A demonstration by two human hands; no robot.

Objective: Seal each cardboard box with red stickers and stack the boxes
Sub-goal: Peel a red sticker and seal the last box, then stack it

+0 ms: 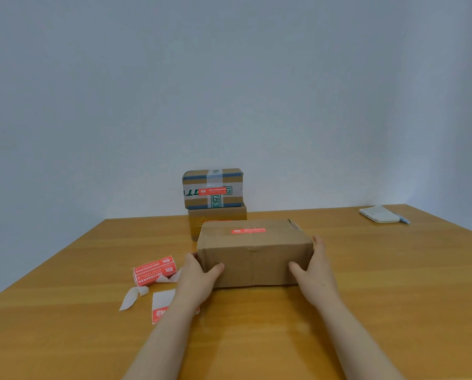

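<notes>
A plain cardboard box (pixel 252 259) sits in the middle of the wooden table (pixel 366 297), a little toward the near edge, with a red sticker (pixel 248 231) across the seam on its top. The person has it by both ends: the left hand (pixel 199 272) wraps the left end and the right hand (pixel 315 266) the right end, each thumb laid on the front face and the fingers curled out of sight round the side. Whether the box is lifted off the wood I cannot tell. Behind it, near the far edge, a taped box (pixel 213 187) bearing its own red label (pixel 212 191) rests on a lower box (pixel 218 215). Toward the left edge lie folded sticker strips (pixel 154 270), a curl of white backing paper (pixel 133 296) and a part-used sticker sheet (pixel 162 305) half under the left forearm. At the far right corner are a notepad (pixel 379 214) and a blue pen (pixel 403 218) just beside it.
</notes>
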